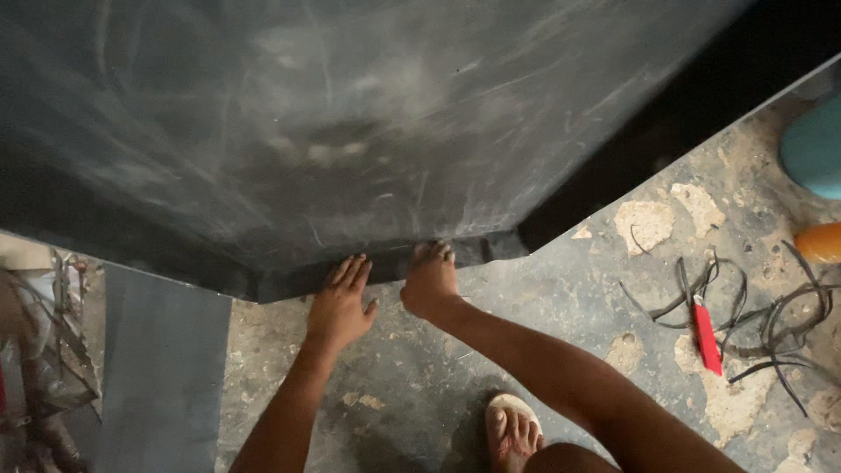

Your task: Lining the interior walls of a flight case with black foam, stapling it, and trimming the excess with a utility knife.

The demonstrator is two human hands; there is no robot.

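Black rubbery sheet (pixel 350 131), scuffed with chalky streaks, fills most of the head view and slopes down to a folded lower edge at the concrete floor (pixel 561 289). Both hands press on that fold: the left hand (pixel 340 307) lies flat with fingers spread, and the right hand (pixel 429 282) curls its fingertips over the edge beside it, gripping lightly rather than clenched. A sandalled foot (pixel 512 434) is planted just behind. To the right, well apart, a red-handled cutter (pixel 706 337) lies among dark offcut strips (pixel 771 324). I'd judge the fold could spring back or crease crooked if either hand eases off, and the loose strips and cutter could trip or nick a shifting foot.
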